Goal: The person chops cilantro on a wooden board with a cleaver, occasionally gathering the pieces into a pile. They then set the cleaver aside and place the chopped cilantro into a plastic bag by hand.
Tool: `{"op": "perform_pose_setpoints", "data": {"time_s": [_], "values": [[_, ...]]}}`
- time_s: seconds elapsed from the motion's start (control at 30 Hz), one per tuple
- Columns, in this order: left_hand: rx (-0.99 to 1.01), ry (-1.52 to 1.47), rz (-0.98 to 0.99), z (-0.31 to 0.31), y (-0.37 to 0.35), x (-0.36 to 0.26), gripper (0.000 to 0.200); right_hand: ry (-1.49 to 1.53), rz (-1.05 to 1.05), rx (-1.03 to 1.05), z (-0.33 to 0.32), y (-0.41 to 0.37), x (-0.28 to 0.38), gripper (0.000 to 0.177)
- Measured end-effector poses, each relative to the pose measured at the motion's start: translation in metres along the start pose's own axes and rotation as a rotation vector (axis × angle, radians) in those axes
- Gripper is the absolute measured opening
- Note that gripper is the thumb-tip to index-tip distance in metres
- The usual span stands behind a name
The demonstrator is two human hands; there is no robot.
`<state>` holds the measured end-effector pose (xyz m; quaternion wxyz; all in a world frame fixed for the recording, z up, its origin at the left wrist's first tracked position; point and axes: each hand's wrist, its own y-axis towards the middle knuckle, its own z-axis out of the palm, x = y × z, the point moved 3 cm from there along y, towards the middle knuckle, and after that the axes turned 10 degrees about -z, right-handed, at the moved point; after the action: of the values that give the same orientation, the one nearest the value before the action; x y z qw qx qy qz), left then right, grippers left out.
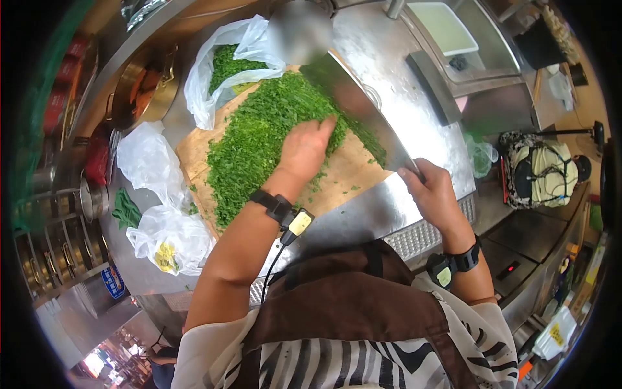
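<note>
My right hand (433, 192) is wrapped round the handle of a large knife (363, 107). The wide, shiny blade slants up and left across the cutting board (353, 172), over the edge of a heap of finely chopped green herbs (253, 139). My left hand (306, 148) presses on the right part of the heap, fingers together and curled down onto the greens close to the blade. Its fingertips are partly hidden. Longer green strands (364, 139) show along the blade's lower edge.
An open plastic bag of greens (236, 61) stands behind the board. Crumpled white bags (152, 159) lie to the left, beside a dark green leaf (126, 209). A dark block (433, 87) and a sink with a white tub (447, 29) are at the right.
</note>
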<state>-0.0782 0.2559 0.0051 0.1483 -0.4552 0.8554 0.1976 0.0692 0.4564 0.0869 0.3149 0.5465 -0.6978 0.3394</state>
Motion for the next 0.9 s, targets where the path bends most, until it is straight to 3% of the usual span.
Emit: {"op": "perform_pose_setpoints", "data": {"time_s": [0.17,0.2,0.33,0.4,0.43,0.63,0.77,0.83,0.9], "values": [[0.064,0.100,0.119,0.010,0.002,-0.001,0.016,0.043,0.021,-0.021,0.005,0.000,-0.010,0.028],[0.001,0.057,0.109,0.009,-0.001,-0.001,0.008,0.071,0.015,-0.026,0.006,0.000,-0.011,0.028],[-0.015,-0.009,0.031,-0.018,-0.020,-0.002,0.008,0.085,0.039,-0.002,0.008,-0.001,-0.011,0.025],[-0.120,-0.332,-0.106,-0.041,-0.039,0.004,0.010,0.112,0.031,0.020,0.013,0.001,-0.008,0.024],[-0.123,-0.325,-0.131,-0.053,-0.048,0.007,0.010,0.140,0.034,0.031,0.017,0.001,-0.007,0.023],[-0.314,-0.883,-0.829,-0.107,-0.148,0.066,0.010,0.242,0.045,0.244,0.059,0.008,0.013,0.026],[-0.582,-0.788,-0.908,-0.142,-0.211,0.095,0.012,0.126,-0.106,0.410,0.098,0.011,0.039,0.027],[-0.648,-0.844,-0.902,-0.152,-0.232,0.101,0.013,0.024,-0.143,0.612,0.122,0.008,0.055,0.028],[-0.767,-0.817,-1.030,-0.156,-0.253,0.108,0.013,0.010,-0.164,0.702,0.145,0.003,0.070,0.028]]}}
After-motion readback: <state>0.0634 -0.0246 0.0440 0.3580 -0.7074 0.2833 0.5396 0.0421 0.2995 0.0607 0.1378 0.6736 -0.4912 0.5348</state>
